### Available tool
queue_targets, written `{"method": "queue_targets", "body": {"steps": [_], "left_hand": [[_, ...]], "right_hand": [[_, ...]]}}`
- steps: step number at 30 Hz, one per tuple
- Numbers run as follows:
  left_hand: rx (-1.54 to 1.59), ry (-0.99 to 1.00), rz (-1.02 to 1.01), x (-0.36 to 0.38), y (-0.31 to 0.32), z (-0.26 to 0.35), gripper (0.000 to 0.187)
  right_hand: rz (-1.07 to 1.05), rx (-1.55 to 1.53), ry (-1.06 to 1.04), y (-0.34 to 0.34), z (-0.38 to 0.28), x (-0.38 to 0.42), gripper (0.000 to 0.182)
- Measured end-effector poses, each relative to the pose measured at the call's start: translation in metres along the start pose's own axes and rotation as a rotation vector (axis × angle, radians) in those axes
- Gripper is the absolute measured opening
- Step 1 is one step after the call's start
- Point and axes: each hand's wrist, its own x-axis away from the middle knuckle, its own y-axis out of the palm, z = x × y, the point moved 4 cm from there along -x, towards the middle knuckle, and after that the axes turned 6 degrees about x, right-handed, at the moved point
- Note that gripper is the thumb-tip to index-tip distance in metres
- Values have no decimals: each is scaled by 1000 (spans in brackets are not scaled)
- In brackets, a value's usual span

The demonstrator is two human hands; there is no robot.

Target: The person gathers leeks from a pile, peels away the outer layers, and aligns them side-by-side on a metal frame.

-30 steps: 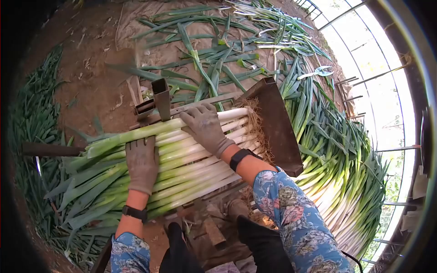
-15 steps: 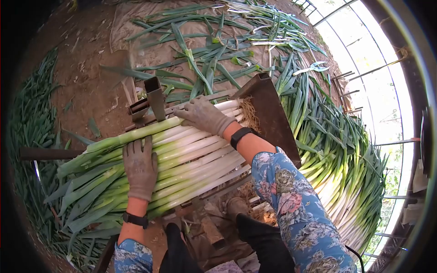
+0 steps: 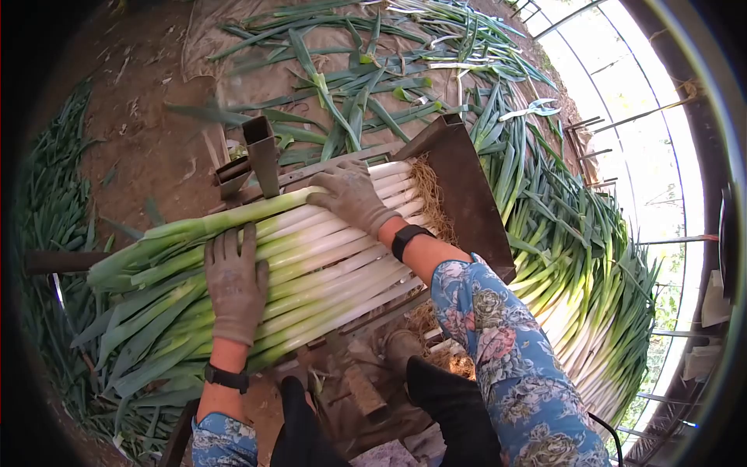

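Long leeks (image 3: 334,268) lie side by side in a metal rack, white shanks to the right and green leaves to the left. Their roots (image 3: 433,201) are against or close to an upright metal end plate (image 3: 463,183). My gloved left hand (image 3: 235,288) lies flat over the green part of the leeks, fingers stretched out toward the far edge. My gloved right hand (image 3: 352,196) is curled over a thick leek (image 3: 272,207) on the far side of the layer; its fingertips are partly hidden.
A big pile of leeks (image 3: 576,311) lies on the right. Loose leaves and leeks (image 3: 358,101) are scattered on a brown ground sheet (image 3: 233,78) beyond the rack. More green leaves (image 3: 54,202) are heaped at left. A square metal post (image 3: 261,156) rises at the rack's far side.
Both hands stay on the leeks with almost the same placement. My right hand has shifted slightly right and down along the far leek, and the view has moved a little.
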Motion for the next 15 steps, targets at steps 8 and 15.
{"method": "queue_targets", "body": {"steps": [8, 15], "left_hand": [[5, 7, -20, 2, -4, -4, 68], [176, 83, 24, 4, -20, -10, 58]], "right_hand": [[-106, 32, -53, 9, 14, 1, 27], [-153, 87, -9, 3, 0, 9, 28]]}}
